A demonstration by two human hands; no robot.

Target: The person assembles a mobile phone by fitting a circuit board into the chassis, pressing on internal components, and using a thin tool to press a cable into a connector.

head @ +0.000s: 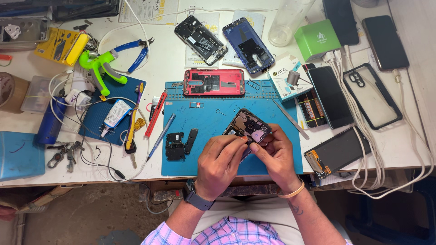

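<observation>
An opened dark phone (247,124) with its back removed and inner boards showing is tilted above the blue work mat (206,145). My left hand (220,163) grips its lower left side, fingertips pinched at its edge. My right hand (274,156) holds its lower right side, thumb pressed on the board. Whether a small tool sits between the fingers is hidden. Two black cover pieces (180,144) lie on the mat to the left of my hands.
A red opened phone (213,82) lies at the mat's top edge, with a black one (200,39) and a blue one (248,45) behind it. A blue-handled screwdriver (161,136), tweezers (290,119), pliers (131,52), phones, a green box (316,39) and white cables (363,136) surround the mat.
</observation>
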